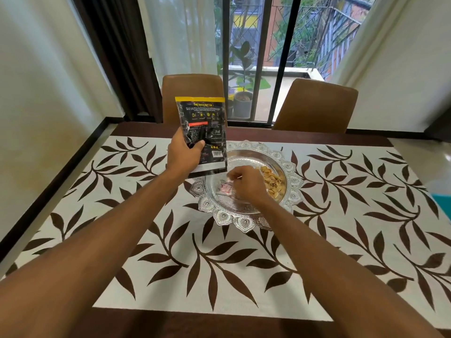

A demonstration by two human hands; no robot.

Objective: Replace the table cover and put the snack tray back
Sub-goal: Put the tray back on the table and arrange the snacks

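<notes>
Black snack pouch: heading "THE DAILY NUT CO"; rest unreadable.

left hand grips pouch above tray

Table cover: matt woven cloth, slightly rough, w/ printed leaves. Snack tray: shiny silver-look metal, embossed rim, smooth reflective centre. Packet: glossy plastic film, crinkled. Table: dark smooth wood. Chairs: smooth leather-look upholstery.

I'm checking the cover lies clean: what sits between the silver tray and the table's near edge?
Head view: nothing rests there, just bare leaf-print table cover and a dark strip of table, with both forearms stretched above.
</notes>
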